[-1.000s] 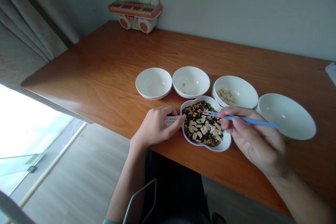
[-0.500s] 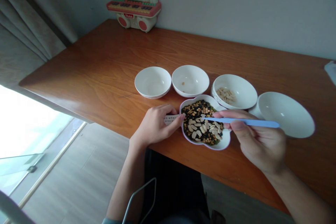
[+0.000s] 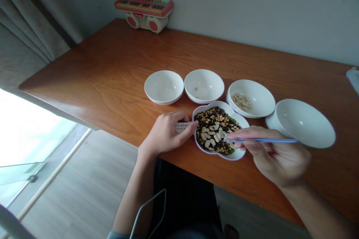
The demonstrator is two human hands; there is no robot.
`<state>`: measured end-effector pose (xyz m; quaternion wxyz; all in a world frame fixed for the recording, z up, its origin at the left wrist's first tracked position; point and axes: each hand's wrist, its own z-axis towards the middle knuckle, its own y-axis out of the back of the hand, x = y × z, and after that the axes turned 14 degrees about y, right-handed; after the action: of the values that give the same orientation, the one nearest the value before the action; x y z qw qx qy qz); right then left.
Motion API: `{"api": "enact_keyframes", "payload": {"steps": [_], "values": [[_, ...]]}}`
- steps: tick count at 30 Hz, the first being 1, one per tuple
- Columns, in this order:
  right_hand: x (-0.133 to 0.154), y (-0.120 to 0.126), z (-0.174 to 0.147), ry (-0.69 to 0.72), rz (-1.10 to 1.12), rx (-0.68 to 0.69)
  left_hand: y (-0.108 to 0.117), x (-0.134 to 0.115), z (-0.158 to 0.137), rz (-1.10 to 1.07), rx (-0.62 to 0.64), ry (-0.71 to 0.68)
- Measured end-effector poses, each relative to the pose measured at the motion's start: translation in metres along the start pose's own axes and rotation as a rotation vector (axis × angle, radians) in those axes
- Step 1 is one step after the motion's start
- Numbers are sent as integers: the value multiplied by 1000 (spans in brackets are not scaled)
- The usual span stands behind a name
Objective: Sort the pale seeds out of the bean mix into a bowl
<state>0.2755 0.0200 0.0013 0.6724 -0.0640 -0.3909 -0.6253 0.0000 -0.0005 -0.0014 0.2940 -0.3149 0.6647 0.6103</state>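
A white scalloped dish (image 3: pixel 241 121) with a lilac rim stands near the table's front edge. It holds a mix of black, yellow and green grains, with pale flat seeds (image 3: pixel 212 135) on top. My left hand (image 3: pixel 167 131) has its thumb and fingers closed on the dish's left edge, by a white printed label (image 3: pixel 182 126). In my right hand (image 3: pixel 276 155) are slim blue tweezers (image 3: pixel 276 140), pinched between thumb and fingers and lying almost level. Their tips are over the pale seeds at the dish's right side; whether they grip a seed I cannot tell.
Behind the dish stand a white bowl (image 3: pixel 164 86), a second bowl (image 3: pixel 210 82) with a few small bits, a third bowl (image 3: pixel 260 99) with pale seeds, and a tilted bowl (image 3: pixel 311 119). A toy piano (image 3: pixel 144 6) stands at the back of the wooden table (image 3: pixel 92 74).
My right hand has moved slightly down and toward me, and the tweezers have turned so that their narrow edge shows. The left hand and the dish stay in place.
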Motion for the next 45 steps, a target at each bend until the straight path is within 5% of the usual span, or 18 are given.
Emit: {"api": "enact_keyframes", "payload": {"steps": [15, 28, 45], "values": [[6, -4, 10, -149, 79, 118, 1, -1, 0, 2, 5, -3], [6, 0, 10, -14, 9, 244, 2, -1, 0, -13, 6, -5], [7, -1, 11, 160, -106, 202, 2, -1, 0, -10, 7, -6]]}}
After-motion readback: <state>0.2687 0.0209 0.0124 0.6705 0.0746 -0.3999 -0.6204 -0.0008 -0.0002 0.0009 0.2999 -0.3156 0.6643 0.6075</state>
